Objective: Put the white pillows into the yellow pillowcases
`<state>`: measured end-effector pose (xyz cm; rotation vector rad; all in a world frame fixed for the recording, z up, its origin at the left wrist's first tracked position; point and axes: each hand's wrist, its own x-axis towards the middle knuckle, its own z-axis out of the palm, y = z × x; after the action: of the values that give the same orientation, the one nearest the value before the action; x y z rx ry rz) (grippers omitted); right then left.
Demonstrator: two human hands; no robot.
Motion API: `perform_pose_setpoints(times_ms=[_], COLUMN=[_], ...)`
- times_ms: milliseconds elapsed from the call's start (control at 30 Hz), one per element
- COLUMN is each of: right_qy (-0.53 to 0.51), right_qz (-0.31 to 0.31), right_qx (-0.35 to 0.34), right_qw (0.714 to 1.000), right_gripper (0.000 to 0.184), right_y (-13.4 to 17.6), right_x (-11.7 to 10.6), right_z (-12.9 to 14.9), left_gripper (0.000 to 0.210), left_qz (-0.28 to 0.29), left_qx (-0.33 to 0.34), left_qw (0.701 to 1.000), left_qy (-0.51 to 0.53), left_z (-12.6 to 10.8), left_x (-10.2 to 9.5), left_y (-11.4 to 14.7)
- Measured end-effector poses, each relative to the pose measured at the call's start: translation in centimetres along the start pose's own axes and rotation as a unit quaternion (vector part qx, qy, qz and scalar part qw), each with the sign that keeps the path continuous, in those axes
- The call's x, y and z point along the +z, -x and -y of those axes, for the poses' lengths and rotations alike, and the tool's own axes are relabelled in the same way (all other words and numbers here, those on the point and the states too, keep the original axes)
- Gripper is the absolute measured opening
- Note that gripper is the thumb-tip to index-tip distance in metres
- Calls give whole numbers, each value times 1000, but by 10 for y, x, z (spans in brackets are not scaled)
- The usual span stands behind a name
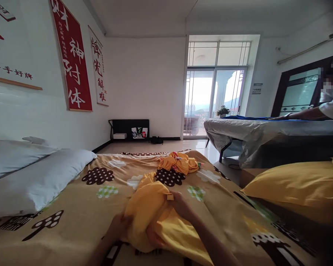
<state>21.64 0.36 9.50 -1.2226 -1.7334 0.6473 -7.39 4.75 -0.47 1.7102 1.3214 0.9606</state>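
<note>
A yellow cloth (147, 203), bunched and partly folded over, lies across the bed in front of me; its exact kind is unclear. My left hand (122, 223) grips its left side, with the fingers partly hidden in shadow. On the other side, my right hand (178, 204) pinches the upper right edge, where a small folded flap sticks out. More of the fabric trails toward me beneath my right forearm. Beyond it, a crumpled orange-yellow cloth (180, 162) with reddish patches rests on the patterned bedspread (100, 210).
White pillows (58, 177) lie along the left side. A full yellow pillow or bundle (291, 181) is at the right. Past the bed stands a plastic-covered table (238, 127), where a co-worker's arm (302, 112) reaches over blue material. A black low shelf (130, 127) stands by the far wall.
</note>
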Motion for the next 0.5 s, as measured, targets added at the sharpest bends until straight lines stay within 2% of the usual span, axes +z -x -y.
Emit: perform_pose_setpoints(times_ms=[133, 300, 500], right_qy=[17, 52, 65], right_qz=[-15, -23, -28], right_qx=[27, 68, 109], right_qw=[999, 996, 992], right_gripper=[20, 37, 43], right_y=[-12, -5, 12], right_x=[1, -5, -7], right_z=[-35, -80, -107], left_gripper=[67, 65, 55], left_qz=[-3, -14, -16], left_qx=[11, 22, 23], left_qw=[1000, 999, 999], left_qy=[8, 28, 28], left_z=[-8, -15, -19], left_x=[-3, -5, -3], left_y=[2, 5, 9])
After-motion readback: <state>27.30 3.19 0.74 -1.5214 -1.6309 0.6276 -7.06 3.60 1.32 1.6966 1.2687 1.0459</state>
